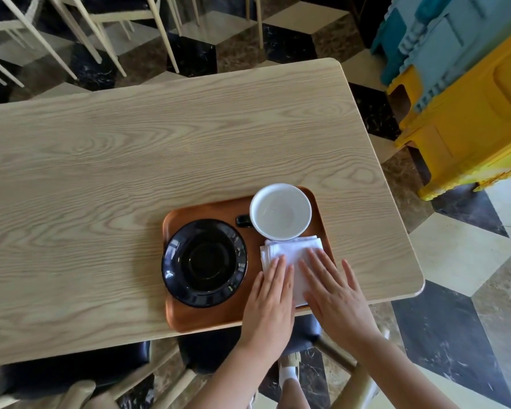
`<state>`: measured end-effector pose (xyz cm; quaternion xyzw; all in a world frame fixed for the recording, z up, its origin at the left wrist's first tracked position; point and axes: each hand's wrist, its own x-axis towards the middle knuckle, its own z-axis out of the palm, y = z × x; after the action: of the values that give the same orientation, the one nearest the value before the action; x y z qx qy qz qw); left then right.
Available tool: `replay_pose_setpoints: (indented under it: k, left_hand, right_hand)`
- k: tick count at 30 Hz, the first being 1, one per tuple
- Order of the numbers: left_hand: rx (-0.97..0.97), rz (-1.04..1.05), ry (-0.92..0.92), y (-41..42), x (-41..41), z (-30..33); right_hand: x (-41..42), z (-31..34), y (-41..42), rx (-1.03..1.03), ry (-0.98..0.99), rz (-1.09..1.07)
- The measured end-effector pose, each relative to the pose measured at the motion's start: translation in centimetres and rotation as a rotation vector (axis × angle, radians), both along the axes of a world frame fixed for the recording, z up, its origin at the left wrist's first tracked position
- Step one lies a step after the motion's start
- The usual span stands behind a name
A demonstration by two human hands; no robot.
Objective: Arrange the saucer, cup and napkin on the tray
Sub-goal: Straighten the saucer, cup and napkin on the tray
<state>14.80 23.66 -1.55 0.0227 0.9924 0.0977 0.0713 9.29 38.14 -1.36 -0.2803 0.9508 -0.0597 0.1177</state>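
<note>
A brown tray [207,318] lies at the near edge of the wooden table. On its left half rests a black saucer [204,262], with nothing on it. At the tray's far right corner stands a cup [281,212], white inside with a black handle pointing left. A folded white napkin [292,250] lies just in front of the cup. My left hand [270,302] and my right hand [334,293] both press flat on the napkin, fingers extended, covering its near part.
The wooden table [130,157] stretches to the left and far side. Yellow and blue plastic stools [469,93] are stacked at the right. Pale chair legs [80,33] stand beyond the table, and a dark chair seat [213,346] sits under its near edge.
</note>
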Motion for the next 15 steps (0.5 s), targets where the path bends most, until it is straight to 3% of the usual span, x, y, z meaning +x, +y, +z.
replay_pose_setpoints:
  k: [15]
  left_hand:
    - [-0.077,-0.026,-0.029,-2.3,1.0,0.7]
  right_hand:
    - [1.4,0.2,-2.6,-0.002,0.015,0.0]
